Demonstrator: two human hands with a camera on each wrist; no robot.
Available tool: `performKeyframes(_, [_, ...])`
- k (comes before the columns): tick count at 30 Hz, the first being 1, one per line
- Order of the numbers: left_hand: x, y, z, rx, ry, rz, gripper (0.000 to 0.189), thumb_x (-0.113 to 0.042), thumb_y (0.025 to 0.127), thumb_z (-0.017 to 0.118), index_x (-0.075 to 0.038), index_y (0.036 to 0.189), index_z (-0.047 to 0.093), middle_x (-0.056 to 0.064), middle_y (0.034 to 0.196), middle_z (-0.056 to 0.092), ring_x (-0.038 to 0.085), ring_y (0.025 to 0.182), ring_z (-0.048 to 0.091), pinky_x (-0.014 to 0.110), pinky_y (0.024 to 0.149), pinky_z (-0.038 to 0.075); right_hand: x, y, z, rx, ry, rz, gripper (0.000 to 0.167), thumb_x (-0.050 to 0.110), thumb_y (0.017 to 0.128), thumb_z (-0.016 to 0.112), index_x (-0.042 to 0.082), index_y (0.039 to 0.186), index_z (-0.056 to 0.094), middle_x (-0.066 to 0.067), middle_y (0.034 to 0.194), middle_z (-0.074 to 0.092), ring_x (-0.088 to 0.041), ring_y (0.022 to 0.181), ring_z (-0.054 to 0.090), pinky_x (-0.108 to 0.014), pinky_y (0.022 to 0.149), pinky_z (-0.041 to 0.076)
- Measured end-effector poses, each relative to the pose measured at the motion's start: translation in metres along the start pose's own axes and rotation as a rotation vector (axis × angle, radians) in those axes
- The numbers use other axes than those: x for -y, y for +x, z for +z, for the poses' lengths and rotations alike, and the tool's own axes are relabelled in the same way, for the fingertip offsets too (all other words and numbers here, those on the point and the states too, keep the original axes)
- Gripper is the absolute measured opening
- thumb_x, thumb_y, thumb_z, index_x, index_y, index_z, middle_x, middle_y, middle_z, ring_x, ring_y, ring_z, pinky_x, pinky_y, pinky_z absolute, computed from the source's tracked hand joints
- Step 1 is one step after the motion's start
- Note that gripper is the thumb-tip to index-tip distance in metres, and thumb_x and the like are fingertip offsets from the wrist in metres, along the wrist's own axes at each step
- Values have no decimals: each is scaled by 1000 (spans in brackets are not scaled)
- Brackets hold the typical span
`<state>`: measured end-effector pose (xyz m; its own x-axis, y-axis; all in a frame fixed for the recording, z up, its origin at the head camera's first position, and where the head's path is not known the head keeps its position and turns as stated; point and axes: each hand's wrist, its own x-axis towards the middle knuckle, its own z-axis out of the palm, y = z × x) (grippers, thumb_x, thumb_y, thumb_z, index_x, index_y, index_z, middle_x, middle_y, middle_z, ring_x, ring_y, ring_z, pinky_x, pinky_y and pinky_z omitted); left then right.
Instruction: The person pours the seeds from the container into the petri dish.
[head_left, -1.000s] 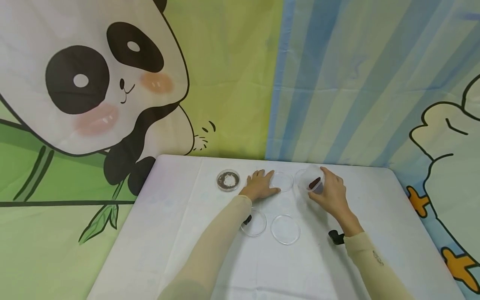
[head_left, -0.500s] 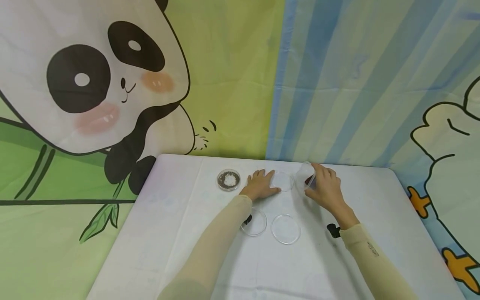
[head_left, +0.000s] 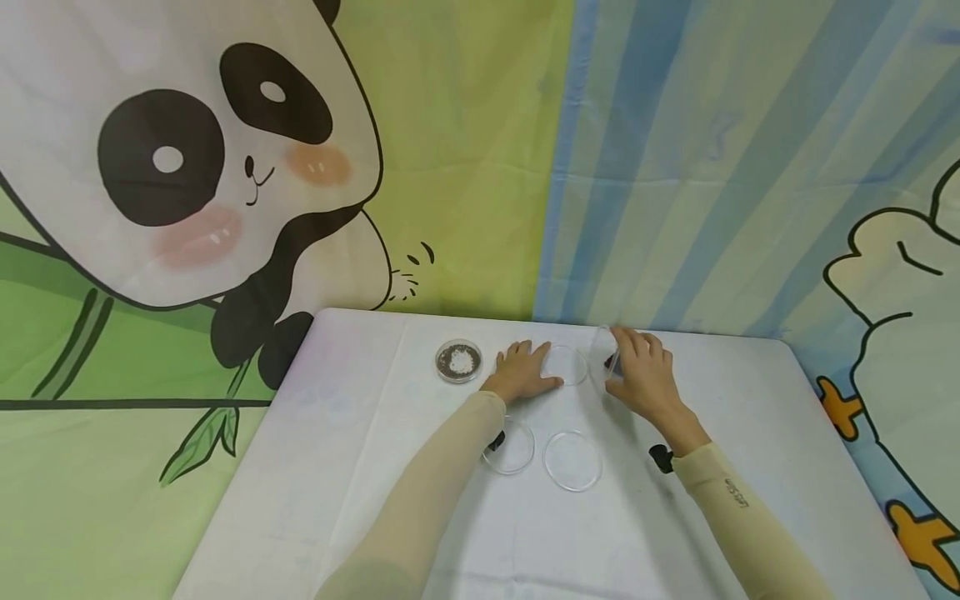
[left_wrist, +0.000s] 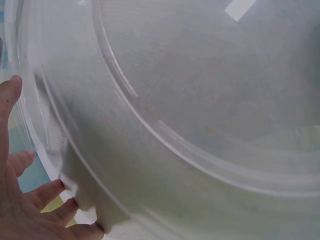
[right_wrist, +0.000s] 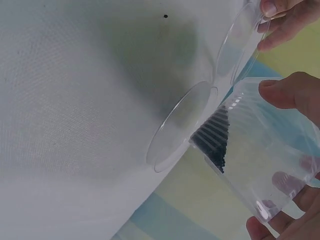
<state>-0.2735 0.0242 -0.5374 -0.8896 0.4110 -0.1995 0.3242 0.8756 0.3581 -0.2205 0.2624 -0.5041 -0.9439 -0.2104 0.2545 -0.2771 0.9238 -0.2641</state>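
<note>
My right hand [head_left: 647,375] grips a clear ribbed plastic cup [right_wrist: 280,145] with fingers and thumb around its sides. The cup is tipped over, and small dark granules [right_wrist: 215,137] lie heaped toward its lower rim. Close to that rim is a clear petri dish [right_wrist: 182,127] on the table. My left hand [head_left: 522,371] rests on the table with fingers spread, touching the edge of another clear dish [head_left: 566,365]. In the left wrist view, the left fingers [left_wrist: 47,195] are spread, and a big clear round rim fills the foreground.
A round dish [head_left: 458,361] holding dark material with a white centre stands left of the left hand. Two clear round dishes or lids, a left one [head_left: 517,467] and a right one [head_left: 573,461], lie nearer on the white table [head_left: 555,542]. A printed curtain [head_left: 465,167] rises behind.
My right hand has shifted left with the cup and turned it further, so its mouth faces more to the left. The left hand has stayed in place.
</note>
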Motion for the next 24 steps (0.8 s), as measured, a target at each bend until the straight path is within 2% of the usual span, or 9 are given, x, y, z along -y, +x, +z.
performKeyframes(11, [-1,0,0,9,32,-7,80,-65,94,53,-27,160,27,14,160,28,37,146,24,61,114,22,2,3,3,-5,-86,-51,97,15,72,88,5,152,33,-25,146,39,-53,130,31,-70,96,28])
performKeyframes(24, [-1,0,1,4,36,-20,80,-67,93,53,-29,159,28,12,160,29,36,146,25,60,114,23,4,4,5,-49,-131,-114,98,15,71,90,6,151,36,-27,145,40,-53,130,32,-71,96,30])
